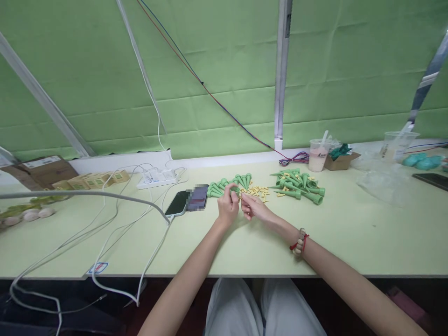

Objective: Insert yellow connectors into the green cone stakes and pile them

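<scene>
My left hand (228, 205) is closed around a green plastic cone (235, 190), with its wide end toward my right hand. Thumb and fingertips of my right hand (257, 208) are pinched together close by that end; whatever lies between them is too small to make out. Just behind both hands is a scatter of small yellow plastic pieces (259, 192). Several green cones (216, 188) lie lined up to the left and behind. A looser pile of green cones (297, 184), with some yellow pieces among them, is on the right.
Two phones, one dark-screened (177, 203) and one beside it (198, 198), lie left of my hands. White cables (119, 228) run from a power strip (157, 178) across the left side. Behind the pile stand a drink cup (318, 156) and a small cardboard box (341, 161).
</scene>
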`<state>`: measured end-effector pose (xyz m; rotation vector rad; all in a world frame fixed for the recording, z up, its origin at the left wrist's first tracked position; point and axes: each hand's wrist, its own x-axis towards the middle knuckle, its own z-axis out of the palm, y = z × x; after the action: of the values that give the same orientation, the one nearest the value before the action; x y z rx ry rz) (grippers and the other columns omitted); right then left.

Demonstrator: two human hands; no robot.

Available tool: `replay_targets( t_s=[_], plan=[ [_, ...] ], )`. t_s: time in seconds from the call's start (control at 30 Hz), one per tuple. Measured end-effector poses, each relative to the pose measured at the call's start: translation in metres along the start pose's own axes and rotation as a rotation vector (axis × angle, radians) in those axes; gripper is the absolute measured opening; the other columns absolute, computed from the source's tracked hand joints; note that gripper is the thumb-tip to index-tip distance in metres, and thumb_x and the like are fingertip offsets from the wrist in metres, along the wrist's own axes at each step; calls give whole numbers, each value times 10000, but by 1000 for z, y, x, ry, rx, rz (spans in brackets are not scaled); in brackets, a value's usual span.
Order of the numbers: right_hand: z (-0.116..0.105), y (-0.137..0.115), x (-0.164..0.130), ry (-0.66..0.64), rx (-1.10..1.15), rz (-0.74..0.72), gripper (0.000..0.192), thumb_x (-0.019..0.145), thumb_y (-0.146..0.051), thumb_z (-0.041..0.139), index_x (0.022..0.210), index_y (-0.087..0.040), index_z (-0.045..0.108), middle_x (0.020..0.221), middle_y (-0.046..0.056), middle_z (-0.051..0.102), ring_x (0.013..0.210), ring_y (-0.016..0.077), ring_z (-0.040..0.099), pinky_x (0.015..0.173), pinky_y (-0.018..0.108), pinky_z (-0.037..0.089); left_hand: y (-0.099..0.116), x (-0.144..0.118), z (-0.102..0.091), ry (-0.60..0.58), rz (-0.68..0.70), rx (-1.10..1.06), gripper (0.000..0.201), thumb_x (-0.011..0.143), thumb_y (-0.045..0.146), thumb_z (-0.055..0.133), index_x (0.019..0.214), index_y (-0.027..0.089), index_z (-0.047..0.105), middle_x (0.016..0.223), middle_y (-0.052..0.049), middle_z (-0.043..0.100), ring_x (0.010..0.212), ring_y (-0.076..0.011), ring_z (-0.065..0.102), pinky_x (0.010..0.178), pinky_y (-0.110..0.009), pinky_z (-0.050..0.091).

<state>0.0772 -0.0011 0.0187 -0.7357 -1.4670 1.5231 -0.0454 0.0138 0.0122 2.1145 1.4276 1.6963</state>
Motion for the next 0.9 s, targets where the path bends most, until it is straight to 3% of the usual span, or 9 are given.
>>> replay_targets(
  t_s=[0.13,0.23,0.33,0.47,0.7,0.9],
  plan=[
    [-1,2,2,44,47,72,516,730,-679,463,578,-213,301,459,-93,321,347,53,370,372,189,302,2,-1,-1,-30,1,24,337,879,409,301,994,193,533,462,61,373,399,-111,354,499,-247,284],
    [-4,4,2,84,-70,-20,494,748,-662,454,586,-208,343,475,-81,370,345,58,404,358,192,306,6,-1,1,-63,-24,-19,364,905,419,259,1034,193,514,457,63,364,398,-118,361,494,-250,284],
    [-7,4,1,191,-259,-152,398,690,-574,599,681,-206,447,573,-61,497,364,68,460,356,204,343,8,0,3,-45,-82,-114,379,921,440,219,1031,200,492,480,60,359,408,-116,353,476,-246,278],
    [-8,1,2,301,-266,-153,392,599,-470,708,818,-193,537,711,-16,593,374,71,494,346,211,380,7,3,4,-56,-125,-245,344,914,461,256,969,213,488,506,61,344,430,-106,351,468,-233,294],
    [-11,-3,3,311,-157,-96,378,530,-413,758,744,-176,555,758,-12,572,415,52,517,367,189,432,10,4,6,-125,-180,-377,358,883,522,321,949,212,487,470,80,305,377,-90,339,417,-222,299],
    [-19,4,8,315,-256,-173,329,589,-388,726,790,-176,574,790,5,596,431,74,554,378,201,449,9,6,12,-148,-244,-444,415,833,595,378,918,200,472,463,87,310,355,-75,314,372,-209,266]
  ],
)
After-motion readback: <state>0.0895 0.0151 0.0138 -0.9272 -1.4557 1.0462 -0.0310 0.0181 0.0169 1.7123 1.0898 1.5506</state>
